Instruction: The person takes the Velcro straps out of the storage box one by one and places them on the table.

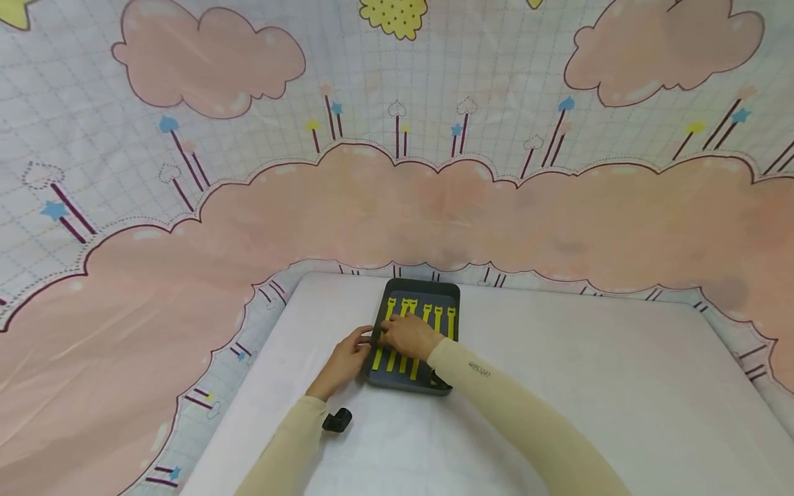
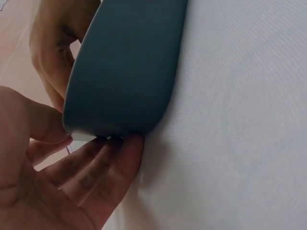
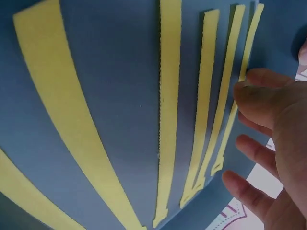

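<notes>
A dark grey rectangular tray (image 1: 412, 390) stands on the white surface. Several yellow cable straps (image 1: 426, 313), each with a wider slotted end, lie side by side in it. My right hand (image 1: 412, 336) reaches over the tray. In the right wrist view its thumb and index finger pinch the outermost thin-looking strap (image 3: 247, 52) partway along, and the other fingers are spread apart. Against the tray's left side rests my left hand (image 1: 346, 359). The left wrist view shows its fingertips (image 2: 134, 143) touching the outer wall (image 2: 124, 72), with the thumb at the rim.
A white cloth-covered table (image 1: 558, 386) spreads around the tray. Behind it rises a printed backdrop (image 1: 434, 213) with pink clouds. A small black device (image 1: 337, 420) sits by the left sleeve. The right forearm (image 1: 502, 399) passes over the tray's near right corner.
</notes>
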Demonstrator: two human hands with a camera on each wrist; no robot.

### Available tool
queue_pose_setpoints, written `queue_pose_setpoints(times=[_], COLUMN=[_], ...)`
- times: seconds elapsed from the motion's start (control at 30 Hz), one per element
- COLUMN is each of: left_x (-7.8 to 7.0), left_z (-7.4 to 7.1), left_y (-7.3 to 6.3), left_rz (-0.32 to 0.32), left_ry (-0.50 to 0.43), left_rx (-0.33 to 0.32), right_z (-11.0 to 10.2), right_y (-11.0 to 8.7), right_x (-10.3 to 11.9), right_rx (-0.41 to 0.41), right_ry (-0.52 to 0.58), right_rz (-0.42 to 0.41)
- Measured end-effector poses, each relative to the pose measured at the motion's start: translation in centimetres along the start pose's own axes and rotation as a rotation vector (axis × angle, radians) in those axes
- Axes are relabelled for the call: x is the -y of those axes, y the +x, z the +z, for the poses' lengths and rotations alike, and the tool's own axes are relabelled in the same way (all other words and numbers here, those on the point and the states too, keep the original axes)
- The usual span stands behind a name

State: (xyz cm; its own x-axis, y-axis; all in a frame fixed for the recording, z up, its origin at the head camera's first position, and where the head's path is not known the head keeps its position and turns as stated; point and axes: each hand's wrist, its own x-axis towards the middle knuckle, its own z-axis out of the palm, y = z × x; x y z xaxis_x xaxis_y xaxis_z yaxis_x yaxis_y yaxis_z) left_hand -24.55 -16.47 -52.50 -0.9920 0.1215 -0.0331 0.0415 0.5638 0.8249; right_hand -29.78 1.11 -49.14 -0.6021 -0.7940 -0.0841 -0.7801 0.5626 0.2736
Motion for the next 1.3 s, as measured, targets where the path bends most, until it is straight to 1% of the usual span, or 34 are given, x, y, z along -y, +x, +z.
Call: queue_pose_setpoints(times=[0.13, 0.33, 0.43, 0.53, 0.73, 0.93, 1.07, 1.3], left_x=[0.1, 0.0, -0.2, -0.3, -0.2, -0.1, 0.0, 0.0], left_z=[0.0, 0.1, 0.0, 0.0, -0.2, -0.3, -0.2, -0.2], left_y=[0.2, 0.0, -0.1, -0.3, -0.1, 0.1, 0.2, 0.2], left_rz=[-0.002, 0.002, 0.005, 0.006, 0.021, 0.017, 0.009, 0.004], left_ry=[-0.005, -0.005, -0.01, -0.011, -0.001, -0.005, -0.001, 0.0], left_rx=[-0.002, -0.011, -0.008, -0.008, -0.01, -0.01, -0.013, -0.004], right_z=[-0.1, 0.3, 0.6, 0.9, 1.3, 1.4, 1.4, 1.3], right_y=[0.3, 0.8, 1.2, 1.4, 1.8, 1.9, 1.8, 1.8], right_x=[-0.3, -0.3, -0.2, -0.1, -0.2, -0.2, -0.2, -0.3], right_rx=[-0.001, -0.013, -0.026, -0.044, -0.11, -0.131, -0.135, -0.109], right_ry=[0.004, 0.082, 0.104, 0.108, 0.089, 0.092, 0.108, 0.121], right_rz=[0.002, 0.002, -0.008, -0.028, -0.072, -0.064, -0.057, -0.051])
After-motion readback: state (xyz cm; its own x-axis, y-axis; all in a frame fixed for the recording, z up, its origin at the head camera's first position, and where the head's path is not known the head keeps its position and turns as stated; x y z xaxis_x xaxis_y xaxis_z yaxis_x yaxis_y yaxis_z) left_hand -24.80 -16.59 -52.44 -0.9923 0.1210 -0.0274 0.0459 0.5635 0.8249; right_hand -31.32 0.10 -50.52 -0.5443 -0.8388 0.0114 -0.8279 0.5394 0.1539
